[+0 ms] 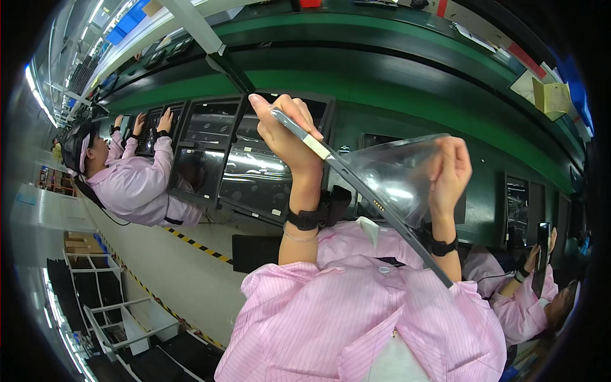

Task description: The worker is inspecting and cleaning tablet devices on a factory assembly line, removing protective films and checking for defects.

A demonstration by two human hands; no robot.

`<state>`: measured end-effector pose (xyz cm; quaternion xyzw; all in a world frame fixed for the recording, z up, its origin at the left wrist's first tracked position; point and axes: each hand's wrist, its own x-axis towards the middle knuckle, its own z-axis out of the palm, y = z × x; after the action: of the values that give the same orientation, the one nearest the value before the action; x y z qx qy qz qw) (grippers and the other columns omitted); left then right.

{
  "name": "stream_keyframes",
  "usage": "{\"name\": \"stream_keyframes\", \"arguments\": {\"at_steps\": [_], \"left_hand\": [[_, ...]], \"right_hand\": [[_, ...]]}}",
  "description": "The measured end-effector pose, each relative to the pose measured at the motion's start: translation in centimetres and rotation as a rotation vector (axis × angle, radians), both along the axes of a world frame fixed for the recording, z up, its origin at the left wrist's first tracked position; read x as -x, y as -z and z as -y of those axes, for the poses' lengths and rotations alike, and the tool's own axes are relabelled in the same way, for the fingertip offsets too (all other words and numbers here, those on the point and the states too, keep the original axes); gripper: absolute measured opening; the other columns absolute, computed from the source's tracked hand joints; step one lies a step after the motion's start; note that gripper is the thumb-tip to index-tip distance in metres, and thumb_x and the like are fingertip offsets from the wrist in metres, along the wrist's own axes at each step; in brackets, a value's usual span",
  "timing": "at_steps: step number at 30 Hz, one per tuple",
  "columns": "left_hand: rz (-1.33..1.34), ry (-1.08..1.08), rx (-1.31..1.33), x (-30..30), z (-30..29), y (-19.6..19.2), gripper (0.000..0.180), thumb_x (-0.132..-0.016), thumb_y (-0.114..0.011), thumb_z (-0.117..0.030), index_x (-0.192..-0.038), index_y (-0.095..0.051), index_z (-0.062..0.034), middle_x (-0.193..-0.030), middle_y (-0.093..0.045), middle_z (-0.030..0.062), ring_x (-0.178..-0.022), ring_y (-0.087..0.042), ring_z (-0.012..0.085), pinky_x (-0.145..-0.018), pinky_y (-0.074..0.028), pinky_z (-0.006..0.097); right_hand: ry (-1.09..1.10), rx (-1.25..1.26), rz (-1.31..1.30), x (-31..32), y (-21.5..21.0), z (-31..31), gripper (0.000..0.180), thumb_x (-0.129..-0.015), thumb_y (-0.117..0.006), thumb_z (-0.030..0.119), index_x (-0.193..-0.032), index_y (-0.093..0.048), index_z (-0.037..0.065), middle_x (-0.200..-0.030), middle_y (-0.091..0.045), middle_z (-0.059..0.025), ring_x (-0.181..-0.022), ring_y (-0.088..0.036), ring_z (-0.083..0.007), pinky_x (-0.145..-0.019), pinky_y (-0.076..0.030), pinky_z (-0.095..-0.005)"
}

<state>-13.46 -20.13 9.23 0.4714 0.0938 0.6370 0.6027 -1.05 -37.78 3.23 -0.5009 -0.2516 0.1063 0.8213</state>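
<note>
A thin dark grey tablet (393, 218), seen almost edge-on, slants from upper left to lower right in front of my chest. My left hand (287, 130) grips its upper left end, thumb and fingers closed around it. A pale yellow-green strip (316, 146) sits on the edge near those fingers, and a short row of gold contacts shows farther down. A clear plastic film (396, 175) stretches from the tablet's far side to my right hand (449, 167), whose fingers pinch its far edge. How much film still touches the tablet's face is hidden.
Black trays (256, 167) with clear-wrapped flat items lie on the green-edged bench to the left; another tray (523, 207) is at the right. A co-worker in pink (137, 184) works at far left, another (525, 312) holds a dark flat device at right. A grey post (194, 25) rises behind.
</note>
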Motion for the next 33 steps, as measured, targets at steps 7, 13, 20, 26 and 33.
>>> {"name": "stream_keyframes", "arguments": {"at_steps": [7, 13, 20, 26, 33], "left_hand": [[0.048, -0.069, 0.107, 0.5, -1.9, 2.8, 0.057, -0.096, -0.025, -0.044, -0.049, -0.031, -0.0131, -0.037, -0.027, 0.0003, -0.030, -0.025, 0.0092, -0.031, -0.019, 0.019], [0.055, 0.034, 0.255, -0.6, -4.2, 7.4, 0.051, -0.096, -0.029, -0.044, -0.055, -0.032, -0.0140, -0.048, -0.033, -0.0028, -0.037, -0.028, 0.0053, -0.034, -0.021, 0.017], [-0.454, 0.136, 0.522, -0.7, -0.8, 8.1, 0.049, -0.094, -0.040, -0.043, -0.106, -0.055, 0.0017, -0.100, -0.058, 0.0067, -0.090, -0.055, 0.0150, -0.083, -0.042, 0.027], [-0.548, 0.715, 0.506, 3.4, 0.5, 6.8, 0.029, -0.094, -0.042, -0.015, -0.119, -0.047, -0.0004, -0.108, -0.059, 0.0069, -0.094, -0.058, 0.0132, -0.080, -0.048, 0.027], [-0.456, 0.800, 0.758, 5.5, 0.8, 10.0, 0.028, -0.091, -0.045, -0.009, -0.116, -0.050, 0.0029, -0.109, -0.059, 0.0121, -0.098, -0.058, 0.0181, -0.084, -0.048, 0.031]], "right_hand": [[-0.244, -0.347, 0.433, 3.3, -2.3, 5.9, 0.036, -0.093, -0.047, 0.031, -0.078, -0.053, -0.001, -0.045, -0.042, -0.0013, -0.033, -0.037, -0.0093, -0.032, -0.026, -0.0231], [-0.136, 0.028, 0.695, 1.8, -2.2, 5.1, 0.054, -0.079, -0.065, 0.037, -0.113, -0.051, -0.003, -0.084, -0.061, -0.0116, -0.069, -0.058, -0.0185, -0.065, -0.048, -0.0249], [0.017, 0.333, -0.001, 2.3, -2.3, 6.0, 0.024, -0.082, -0.062, 0.007, -0.103, -0.058, -0.005, -0.092, -0.061, -0.0009, -0.079, -0.053, -0.0061, -0.071, -0.043, -0.0212], [-0.121, 0.235, -0.367, -2.5, -0.7, 7.6, 0.038, -0.086, -0.052, 0.016, -0.120, -0.051, -0.002, -0.109, -0.059, -0.0099, -0.094, -0.058, -0.0137, -0.081, -0.045, -0.0249], [-0.313, -0.038, -0.250, -1.8, -0.5, 7.7, 0.078, -0.077, -0.059, 0.017, -0.140, -0.016, 0.000, -0.126, -0.044, -0.0163, -0.105, -0.056, -0.0237, -0.081, -0.052, -0.0360]]}}
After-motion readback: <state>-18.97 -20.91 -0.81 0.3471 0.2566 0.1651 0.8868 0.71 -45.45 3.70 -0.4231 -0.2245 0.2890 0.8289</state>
